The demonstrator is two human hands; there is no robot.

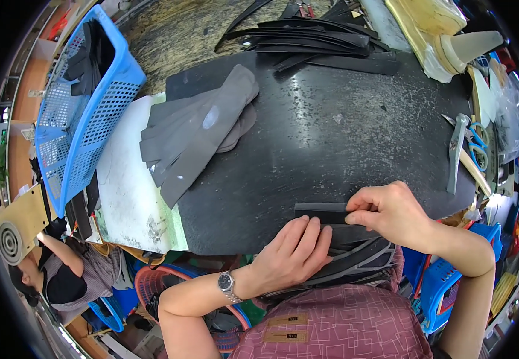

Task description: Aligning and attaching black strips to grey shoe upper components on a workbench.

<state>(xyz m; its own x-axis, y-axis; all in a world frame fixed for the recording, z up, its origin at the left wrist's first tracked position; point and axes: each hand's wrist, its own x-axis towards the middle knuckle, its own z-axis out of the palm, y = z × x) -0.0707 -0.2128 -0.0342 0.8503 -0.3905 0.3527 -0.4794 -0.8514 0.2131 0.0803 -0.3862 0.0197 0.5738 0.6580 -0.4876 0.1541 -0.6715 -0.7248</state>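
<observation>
A black strip (318, 207) of fabric-like or leather-like material lies along the near edge of the dark work board (331, 155). At its right end, my right hand (394, 215) pinches it between thumb and fingers. My left hand (292, 251), with a metal watch on the wrist, lies over the strip's near side with fingers fairly straight and fingertips touching it. More dark strips (361, 254) sit in my lap, just below the board's edge, partly hidden by my hands.
Grey shaped pieces (205, 125) lie fanned out on the left. Black strips (313, 42) are piled at the back. A blue basket (92, 119) stands far left, blue-handled scissors (479, 143) and a tool (457, 155) at right. Another person (74, 269) sits at lower left.
</observation>
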